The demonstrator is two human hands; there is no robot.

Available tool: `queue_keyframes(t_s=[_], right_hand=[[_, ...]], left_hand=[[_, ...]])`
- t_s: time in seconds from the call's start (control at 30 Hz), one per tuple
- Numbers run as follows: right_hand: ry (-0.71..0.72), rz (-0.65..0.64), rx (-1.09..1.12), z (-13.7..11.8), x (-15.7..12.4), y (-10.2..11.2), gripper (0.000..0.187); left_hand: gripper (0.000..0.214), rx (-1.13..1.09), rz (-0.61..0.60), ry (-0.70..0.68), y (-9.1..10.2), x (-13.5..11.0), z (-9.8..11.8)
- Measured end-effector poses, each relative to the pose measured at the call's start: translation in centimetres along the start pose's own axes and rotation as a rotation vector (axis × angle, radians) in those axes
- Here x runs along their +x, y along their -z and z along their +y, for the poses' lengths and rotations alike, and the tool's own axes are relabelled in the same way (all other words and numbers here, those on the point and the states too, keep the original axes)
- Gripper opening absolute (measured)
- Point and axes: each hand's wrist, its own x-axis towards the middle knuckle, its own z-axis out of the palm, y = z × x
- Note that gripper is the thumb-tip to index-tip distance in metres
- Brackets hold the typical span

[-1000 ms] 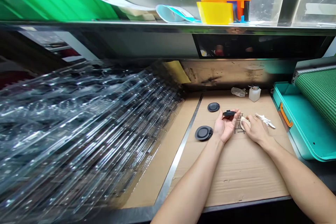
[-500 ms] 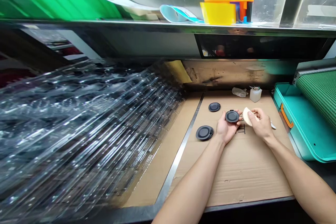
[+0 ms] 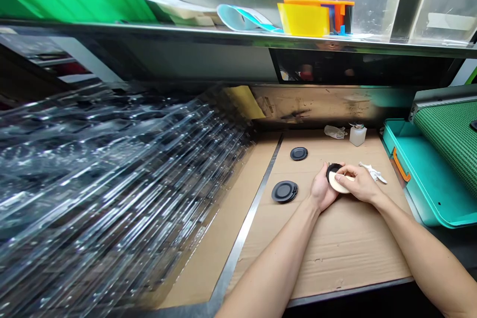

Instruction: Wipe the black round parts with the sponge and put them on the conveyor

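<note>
My left hand [image 3: 321,190] grips a small round black disc [image 3: 333,171] from below. My right hand [image 3: 358,184] presses a cream-coloured round pad [image 3: 340,183] onto the face of that disc, covering most of it. Both hands hover just over the cardboard sheet [image 3: 335,238] on the bench. A short stack of the same black discs [image 3: 284,192] lies to the left of my left hand. A single black disc [image 3: 298,153] rests farther back.
A big leaning stack of clear plastic trays [image 3: 112,194] fills the left side. A small white bottle [image 3: 357,134], a crumpled bag [image 3: 334,131] and a white scrap [image 3: 373,172] sit near the back. A teal bin [image 3: 421,179] and green conveyor [image 3: 450,134] stand right.
My right hand lifted the cream pad off the cardboard and brought it onto the black disc. My left hand turned the disc face up and holds it under the pad.
</note>
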Motion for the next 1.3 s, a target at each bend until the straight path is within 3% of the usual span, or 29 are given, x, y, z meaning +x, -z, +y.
queue_keyframes(t_s=[0.1,0.23,0.3,0.47,0.53,0.63,0.67,0.8,0.93,1.03,1.13,1.2,1.3], right_hand=[[-0.029,-0.079,-0.054,0.1,0.2,1.2,0.023],[-0.064,0.139,-0.052,0.3,0.3,0.6,0.024],[-0.057,0.177,-0.038,0.4,0.2,0.0,0.025],[-0.107,-0.065,-0.102,0.7,0.2,0.7,0.018],[-0.131,0.003,-0.2,0.8,0.3,1.4,0.018],[-0.117,0.216,-0.324,0.7,0.3,1.7,0.023],[-0.102,0.219,-0.324,0.7,0.3,1.6,0.023],[-0.092,-0.036,-0.214,0.5,0.1,1.5,0.018],[-0.116,0.101,-0.259,0.5,0.2,1.4,0.02],[-0.098,0.119,-0.225,0.5,0.3,1.0,0.02],[-0.219,0.182,-0.288,0.6,0.3,0.8,0.019],[-0.28,0.149,-0.306,0.7,0.3,0.9,0.018],[-0.244,0.046,-0.207,0.8,0.2,1.0,0.017]], left_hand=[[0.058,-0.004,0.011,0.005,0.2,0.4,-0.2],[0.06,-0.023,0.003,-0.018,0.2,0.8,-0.9],[0.059,0.004,0.009,-0.013,0.1,0.8,-1.1],[0.058,0.023,0.059,-0.005,0.2,0.7,-1.0],[0.057,0.008,0.059,-0.025,0.3,0.8,-1.0],[0.054,-0.005,0.063,-0.051,0.5,1.2,-1.1],[0.054,-0.005,0.065,-0.047,0.5,1.2,-1.2],[0.056,0.007,0.08,-0.036,0.7,1.3,-1.2],[0.055,0.017,0.086,-0.06,0.8,1.5,-1.4],[0.053,0.02,0.073,-0.071,0.8,1.6,-1.6],[0.051,0.029,0.112,-0.09,0.8,1.6,-1.6],[0.047,0.033,0.136,-0.093,0.7,1.5,-1.6],[0.046,0.04,0.132,-0.096,0.5,1.3,-1.6]])
